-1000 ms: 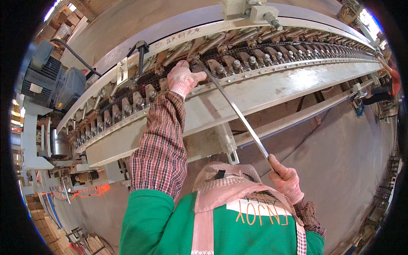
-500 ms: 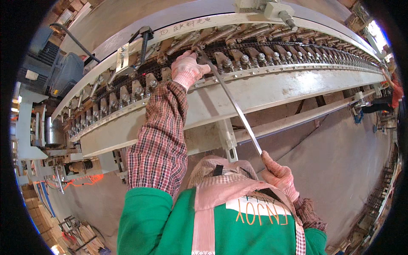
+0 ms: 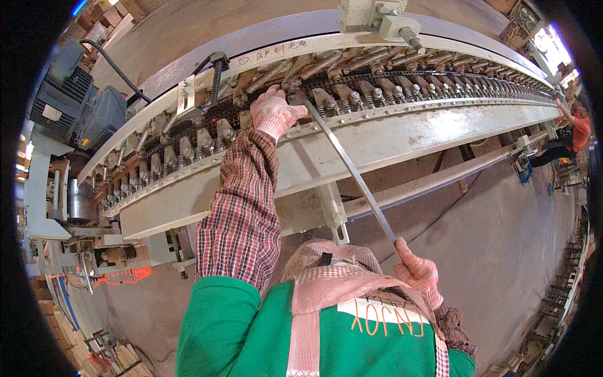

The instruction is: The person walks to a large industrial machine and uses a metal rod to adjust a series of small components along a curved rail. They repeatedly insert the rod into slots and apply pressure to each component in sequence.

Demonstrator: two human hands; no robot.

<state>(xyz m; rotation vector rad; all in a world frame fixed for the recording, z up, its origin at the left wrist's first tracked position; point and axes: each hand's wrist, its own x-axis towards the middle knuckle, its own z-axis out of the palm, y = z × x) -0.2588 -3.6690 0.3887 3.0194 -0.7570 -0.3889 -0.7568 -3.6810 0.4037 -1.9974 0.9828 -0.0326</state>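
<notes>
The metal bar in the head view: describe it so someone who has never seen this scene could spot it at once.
Find the long pale beam running across the picture below a row of brown brackets. Slanting down across it, from beside the left hand to the right hand, is the metal bar. Unlike the short brackets, it is long, thin and shiny.

The camera rides on the worker's head, facing forward and steeply down through a round fisheye: green shirt (image 3: 242, 333) close below, long machine (image 3: 389, 141) just past it, another person (image 3: 579, 131) far right.
</notes>
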